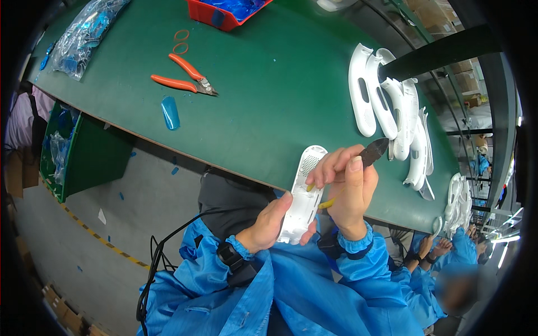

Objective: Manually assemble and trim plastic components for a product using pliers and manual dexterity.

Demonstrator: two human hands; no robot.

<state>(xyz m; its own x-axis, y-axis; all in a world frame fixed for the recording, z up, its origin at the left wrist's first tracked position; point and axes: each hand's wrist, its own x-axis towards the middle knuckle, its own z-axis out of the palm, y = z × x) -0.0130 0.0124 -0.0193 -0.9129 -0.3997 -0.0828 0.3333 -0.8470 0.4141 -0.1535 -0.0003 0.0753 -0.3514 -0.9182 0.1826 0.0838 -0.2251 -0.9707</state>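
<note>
My left hand [268,221] grips the lower part of a long white plastic shell [302,210], with the thumb along its left edge and fingertips at its right edge. The shell has a perforated patch of small holes near its far end and is held tilted at the table's front edge. My right hand [350,187] is closed round a hand tool with a dark, pointed, leaf-shaped head [374,152] and two yellow handle ends. Those yellow ends show below the fingers, over the shell; the tool's middle is hidden, and its exact kind is unclear.
Orange-handled cutters [188,79], orange rings [180,42] and a blue film-covered piece [170,113] lie on the green table [263,84]. Several white shells [361,92] are at the right, near a black post [437,53]. A red bin [224,19] stands at the back. A co-worker sits right.
</note>
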